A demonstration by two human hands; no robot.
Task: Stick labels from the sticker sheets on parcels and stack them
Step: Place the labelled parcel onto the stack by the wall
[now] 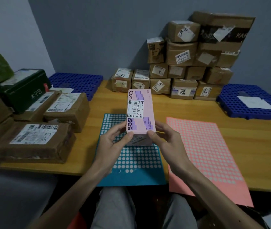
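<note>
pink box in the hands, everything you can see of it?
The pink box is a long, narrow carton, cardboard by the look, with purple patches and dark lettering partly covered by a white shipping label bearing barcodes and handwriting. It is held over the teal sticker sheet, long axis pointing away from the person, labelled face up. The left hand and right hand pinch its near end from either side.

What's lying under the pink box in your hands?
The blue sticker sheet lies on the table beneath the pink box, which the left hand and right hand hold above it. The box hides the sheet's upper middle, so the dots there cannot be checked.
</note>
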